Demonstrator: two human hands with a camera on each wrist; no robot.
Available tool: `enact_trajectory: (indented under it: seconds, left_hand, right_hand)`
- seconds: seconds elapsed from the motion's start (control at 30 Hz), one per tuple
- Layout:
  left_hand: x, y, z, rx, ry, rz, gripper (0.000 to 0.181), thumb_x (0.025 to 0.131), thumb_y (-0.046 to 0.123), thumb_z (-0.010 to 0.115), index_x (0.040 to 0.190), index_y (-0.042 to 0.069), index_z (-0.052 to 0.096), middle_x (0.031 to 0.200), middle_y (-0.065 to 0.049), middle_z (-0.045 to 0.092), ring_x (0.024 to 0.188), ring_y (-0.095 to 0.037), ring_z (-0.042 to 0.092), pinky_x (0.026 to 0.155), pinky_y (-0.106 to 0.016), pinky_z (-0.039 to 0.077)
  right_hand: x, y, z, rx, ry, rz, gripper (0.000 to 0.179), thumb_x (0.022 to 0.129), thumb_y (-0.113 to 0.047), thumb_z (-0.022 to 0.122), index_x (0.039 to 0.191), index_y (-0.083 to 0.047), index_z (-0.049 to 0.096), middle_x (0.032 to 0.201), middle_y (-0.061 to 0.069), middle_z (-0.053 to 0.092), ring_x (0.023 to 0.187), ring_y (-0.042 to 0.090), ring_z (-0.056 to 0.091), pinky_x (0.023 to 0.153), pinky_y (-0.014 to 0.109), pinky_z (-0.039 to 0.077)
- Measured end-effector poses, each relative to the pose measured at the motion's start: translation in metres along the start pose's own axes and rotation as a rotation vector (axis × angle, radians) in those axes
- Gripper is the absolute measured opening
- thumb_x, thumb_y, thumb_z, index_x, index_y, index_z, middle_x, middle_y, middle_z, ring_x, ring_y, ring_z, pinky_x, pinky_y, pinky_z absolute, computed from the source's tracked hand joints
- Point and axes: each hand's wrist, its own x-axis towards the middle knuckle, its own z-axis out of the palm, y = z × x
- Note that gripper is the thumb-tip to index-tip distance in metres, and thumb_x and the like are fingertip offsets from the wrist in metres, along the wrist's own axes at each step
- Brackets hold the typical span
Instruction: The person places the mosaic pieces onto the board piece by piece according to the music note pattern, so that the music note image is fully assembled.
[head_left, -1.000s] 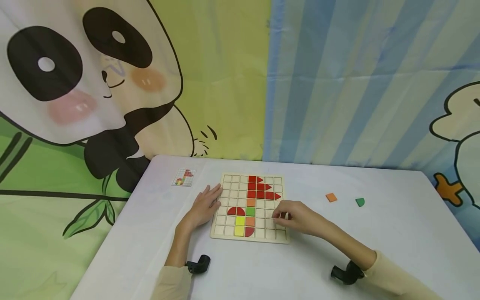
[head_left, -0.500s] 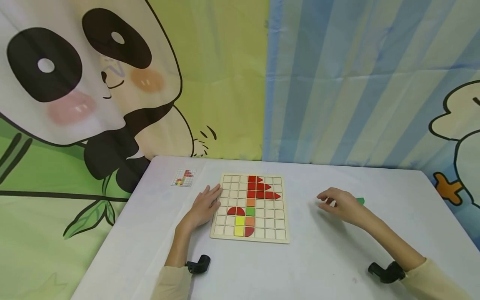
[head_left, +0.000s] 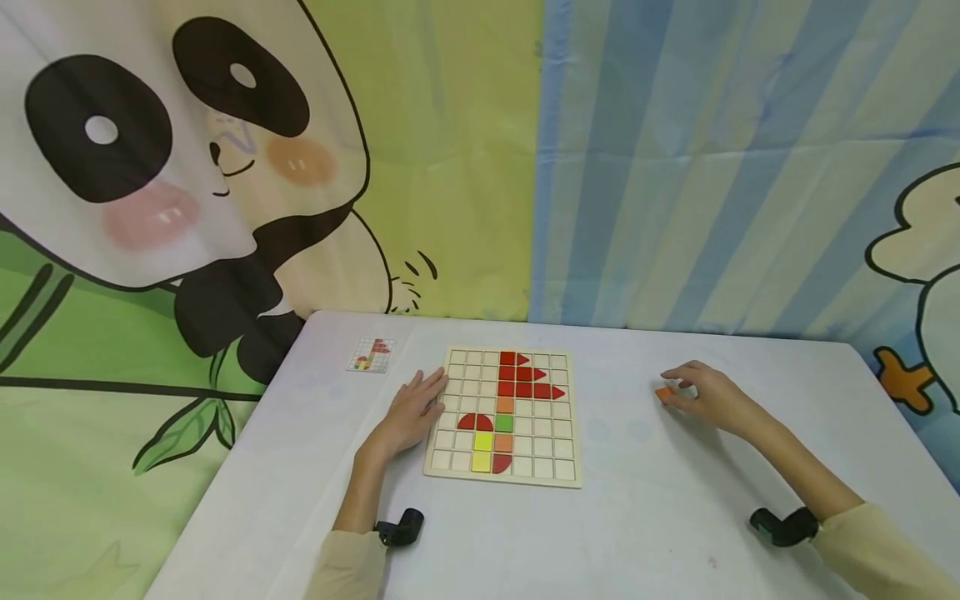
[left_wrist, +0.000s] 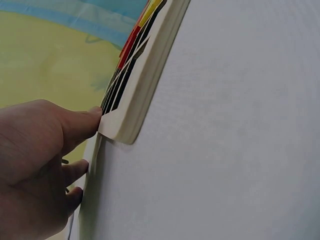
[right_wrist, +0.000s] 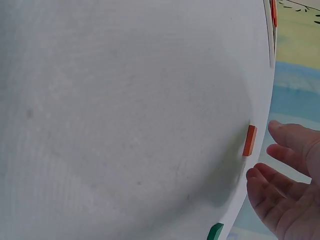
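A wooden grid board [head_left: 459, 457] lies on the table with red, orange, green and yellow tiles set in some cells. My left hand [head_left: 408, 414] rests at its left edge, fingers extended; in the left wrist view the thumb [left_wrist: 82, 122] touches the board's corner [left_wrist: 125, 127]. To the right, my right hand [head_left: 708, 398] is over an orange square tile [head_left: 663, 394], partly covering it. The right wrist view shows that orange tile [right_wrist: 249, 140] apart from the spread, relaxed fingers [right_wrist: 272, 192]. A green tile [right_wrist: 215, 231] lies nearby, hidden by the hand in the head view.
A small printed pattern card [head_left: 372, 354] lies left of the board. Each wrist wears a black camera, the left one [head_left: 401, 527] and the right one [head_left: 784, 527]. Printed curtains [head_left: 457, 167] stand behind the white table [head_left: 600, 542].
My right hand has left the board's right side and moved right to the orange tile. The left hand stays at the board's edge. The head view has shifted slightly.
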Motion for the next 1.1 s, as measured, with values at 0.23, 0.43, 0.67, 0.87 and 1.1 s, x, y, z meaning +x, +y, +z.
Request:
enact_trajectory:
  seconds: [0.23,0.43,0.67,0.87,1.1]
  left_hand:
    - [0.001,-0.001,0.001,-0.006,0.000,0.002,0.053,0.101,0.023,0.050,0.151,0.014,0.036,0.162,0.001,0.026,0.153,-0.030,0.007,0.125,-0.052,0.003]
    - [0.001,-0.001,0.001,-0.004,-0.003,-0.001,0.053,0.101,0.023,0.049,0.151,0.015,0.036,0.162,0.002,0.025,0.153,-0.030,0.007,0.125,-0.052,0.003]
    - [0.000,-0.001,0.000,0.000,-0.005,-0.004,0.052,0.101,0.022,0.049,0.151,0.015,0.036,0.162,0.002,0.025,0.154,-0.030,0.006,0.125,-0.052,0.002]
    - [0.000,-0.001,0.001,-0.004,0.001,0.003,0.052,0.101,0.022,0.049,0.151,0.014,0.036,0.162,0.001,0.025,0.153,-0.030,0.007,0.125,-0.053,0.003]
    - [0.000,0.000,0.001,-0.012,0.008,0.005,0.052,0.100,0.022,0.050,0.150,0.014,0.037,0.162,0.001,0.026,0.153,-0.030,0.007,0.125,-0.053,0.003]
  right_hand:
    - [0.000,0.004,0.003,0.020,-0.028,-0.030,0.034,0.082,-0.005,0.073,0.113,0.006,0.066,0.106,0.021,0.065,0.092,0.035,0.066,0.068,0.035,0.057]
    - [0.000,0.005,0.004,-0.004,-0.041,-0.055,0.035,0.083,-0.009,0.074,0.113,0.005,0.067,0.106,0.018,0.066,0.092,0.032,0.066,0.071,0.036,0.057]
    - [0.000,0.010,0.005,-0.051,-0.074,-0.054,0.035,0.084,-0.014,0.074,0.115,0.000,0.068,0.110,0.017,0.064,0.096,0.028,0.063,0.074,0.035,0.054]
    - [0.000,0.012,0.005,-0.064,-0.085,-0.084,0.033,0.083,-0.010,0.073,0.115,-0.001,0.068,0.109,0.016,0.062,0.095,0.027,0.061,0.075,0.038,0.053]
    - [0.000,0.015,0.009,-0.085,-0.036,-0.111,0.027,0.081,-0.002,0.072,0.108,-0.001,0.069,0.105,0.015,0.063,0.092,0.028,0.062,0.074,0.037,0.055]
